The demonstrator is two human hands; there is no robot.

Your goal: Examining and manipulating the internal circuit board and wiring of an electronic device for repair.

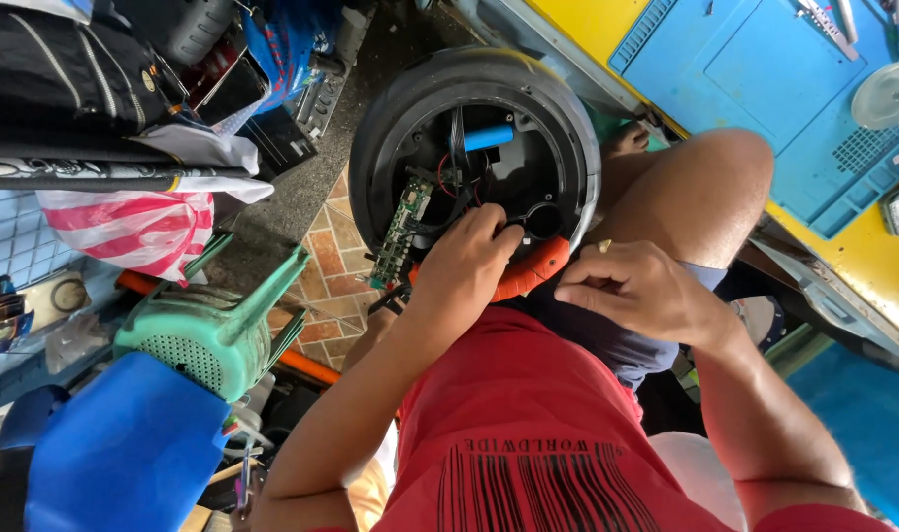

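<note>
The wheel [474, 148] stands on edge against the person's knee [705, 187], its open side turned up so the insides can be reached. The left hand [464, 271] curls into the hub, fingertips pinching black wires [449, 202] beside the green circuit board [402, 229]. The right hand [636, 286] hovers loosely curled, holding nothing (thumb meeting forefinger). Room is tight: a green stool [218, 330] crowds the left, the blue-matted worktop [765, 79] the right.

We are counting one black wheel housing [474, 148] lying open, and inside it one green circuit board [402, 229] and one blue cylindrical cell [489, 137]. Left of the housing we are noting one green plastic stool [213, 330] and one red-and-white striped bag [139, 229].
</note>
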